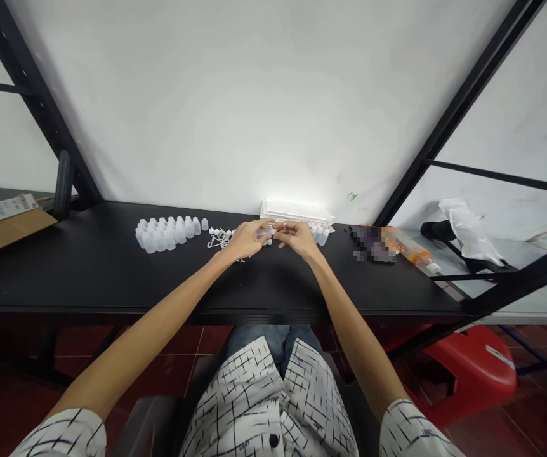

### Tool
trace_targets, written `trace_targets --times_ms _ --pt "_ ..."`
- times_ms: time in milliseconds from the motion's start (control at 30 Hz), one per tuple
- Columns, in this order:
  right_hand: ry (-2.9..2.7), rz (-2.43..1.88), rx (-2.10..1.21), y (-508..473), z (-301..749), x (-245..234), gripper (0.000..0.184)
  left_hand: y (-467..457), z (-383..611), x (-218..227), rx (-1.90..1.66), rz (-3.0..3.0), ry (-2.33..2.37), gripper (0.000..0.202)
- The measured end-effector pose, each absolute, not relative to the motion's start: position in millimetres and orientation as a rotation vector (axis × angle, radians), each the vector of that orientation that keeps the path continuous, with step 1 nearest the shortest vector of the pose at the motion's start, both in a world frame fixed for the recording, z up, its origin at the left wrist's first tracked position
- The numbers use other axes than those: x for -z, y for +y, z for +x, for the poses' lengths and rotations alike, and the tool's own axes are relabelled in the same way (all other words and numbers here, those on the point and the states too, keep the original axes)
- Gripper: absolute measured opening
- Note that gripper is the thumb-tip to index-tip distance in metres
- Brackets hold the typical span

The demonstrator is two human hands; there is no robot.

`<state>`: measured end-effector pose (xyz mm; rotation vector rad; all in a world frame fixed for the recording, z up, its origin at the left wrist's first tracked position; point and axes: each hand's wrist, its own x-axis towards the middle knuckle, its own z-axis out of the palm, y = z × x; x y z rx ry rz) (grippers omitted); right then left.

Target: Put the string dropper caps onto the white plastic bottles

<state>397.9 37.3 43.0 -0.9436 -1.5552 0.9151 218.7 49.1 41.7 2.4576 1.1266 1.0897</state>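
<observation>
My left hand (246,240) is closed around a small translucent plastic bottle (263,233) that lies tilted toward the right. My right hand (298,237) has its thumb and fingers pinched together at the bottle's right end, by a small white piece; what exactly they grip is too small to make out. Just left of my left hand lies a loose pile of white caps and looped parts (220,238), partly hidden by that hand. Further left, several similar bottles (166,233) stand upright in close rows. More small bottles (321,235) sit behind and right of my right hand.
A white packet (295,210) lies against the wall behind my hands. To the right on the black table (273,285) are a blurred dark item (373,244) and an orange-labelled bottle (414,251). A cardboard box (11,231) is at far left; a red stool (473,368) stands below right.
</observation>
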Motion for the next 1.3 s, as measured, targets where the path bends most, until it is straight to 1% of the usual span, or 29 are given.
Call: trace_targets --times_ms 333,467,533,700,1300 --pt "-1.572 -0.914 -0.897 36 398 -44 0.038 46 219 -49 -1.091 2.386 1.175 0.049" --pt "-1.551 -0.915 -0.843 37 397 -43 0.040 47 218 -52 -1.045 2.333 1.160 0.041" --pt "-1.553 -0.921 -0.829 37 396 -42 0.041 48 217 -53 -1.014 2.313 1.123 0.041" --pt "-1.565 -0.902 -0.934 35 390 -38 0.045 49 217 -50 -1.089 2.353 1.133 0.040" --pt "-1.515 -0.842 -1.030 33 394 -40 0.044 49 215 -49 -1.173 2.466 0.988 0.033"
